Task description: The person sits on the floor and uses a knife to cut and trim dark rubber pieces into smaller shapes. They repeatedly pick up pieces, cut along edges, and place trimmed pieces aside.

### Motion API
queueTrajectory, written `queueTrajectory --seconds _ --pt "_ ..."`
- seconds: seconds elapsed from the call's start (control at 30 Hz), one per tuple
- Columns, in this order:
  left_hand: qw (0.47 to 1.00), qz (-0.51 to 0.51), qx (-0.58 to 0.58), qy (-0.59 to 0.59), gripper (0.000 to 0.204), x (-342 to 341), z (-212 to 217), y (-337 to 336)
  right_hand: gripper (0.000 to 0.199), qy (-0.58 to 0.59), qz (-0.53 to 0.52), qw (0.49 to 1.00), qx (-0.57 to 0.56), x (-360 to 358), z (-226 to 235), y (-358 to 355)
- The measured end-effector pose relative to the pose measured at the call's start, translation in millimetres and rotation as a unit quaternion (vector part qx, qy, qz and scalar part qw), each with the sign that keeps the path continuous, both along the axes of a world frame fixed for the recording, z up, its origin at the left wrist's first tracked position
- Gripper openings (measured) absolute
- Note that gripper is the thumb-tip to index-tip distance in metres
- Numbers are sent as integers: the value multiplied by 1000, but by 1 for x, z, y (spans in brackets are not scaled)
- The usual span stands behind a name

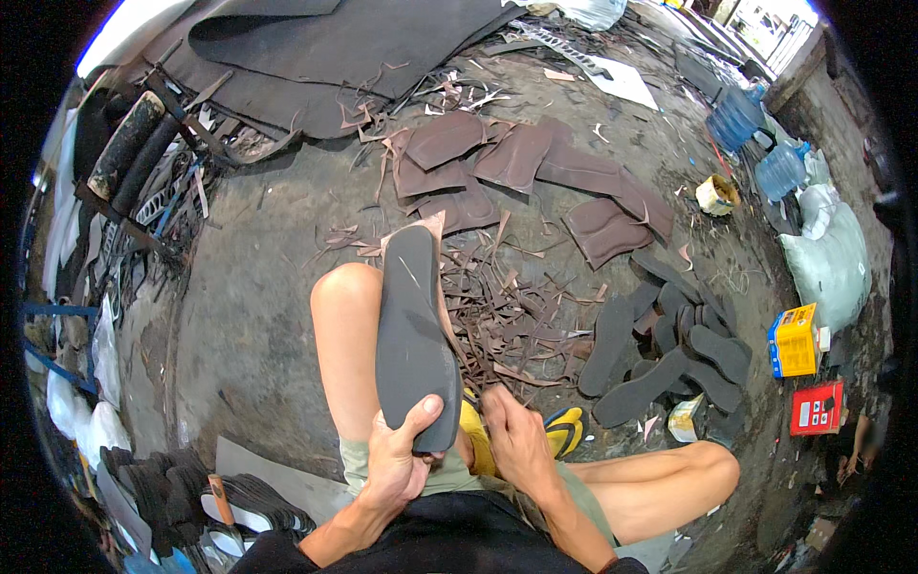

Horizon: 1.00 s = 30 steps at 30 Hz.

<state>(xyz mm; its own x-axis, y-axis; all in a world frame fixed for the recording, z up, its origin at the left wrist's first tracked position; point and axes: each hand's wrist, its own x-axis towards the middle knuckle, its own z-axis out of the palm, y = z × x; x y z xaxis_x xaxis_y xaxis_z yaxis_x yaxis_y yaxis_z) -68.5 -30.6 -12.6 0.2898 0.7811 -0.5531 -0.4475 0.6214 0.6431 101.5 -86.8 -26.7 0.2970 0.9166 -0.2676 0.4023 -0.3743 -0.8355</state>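
My left hand (406, 454) grips the heel end of a dark grey shoe sole (411, 306), thumb on top and fingers underneath. The sole points away from me over my left knee. Behind it a pinkish-brown edge of sheet material (442, 297) sticks out along the right side and the toe. My right hand (516, 430) is closed, a little to the right of the sole's heel and apart from it. What its fingers hold, if anything, cannot be made out. A heap of thin brown trimmings (516, 320) lies on the floor beyond it.
Brown padded sheet pieces (512, 158) lie ahead, and a pile of dark soles (660, 368) lies at the right. A large black sheet (296, 67) covers the far left floor. Water jugs (734, 120), a white sack (830, 253) and a red box (816, 409) line the right side.
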Motion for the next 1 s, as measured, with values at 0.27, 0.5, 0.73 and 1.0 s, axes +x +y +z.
queueTrajectory --seconds 0.27,0.5,0.73,1.0 --pt "989 -127 -72 -36 55 -7 19 -46 46 -34 -119 989 76 25 -50 107" --pt "944 -292 74 131 39 -9 -24 -24 42 269 -37 960 71 37 -18 21" --pt "987 -158 12 -14 33 10 -28 43 44 259 37 963 -63 5 15 -54" --pt "976 -210 -13 -63 29 3 -8 37 63 -131 -72 988 43 0 -8 -90"
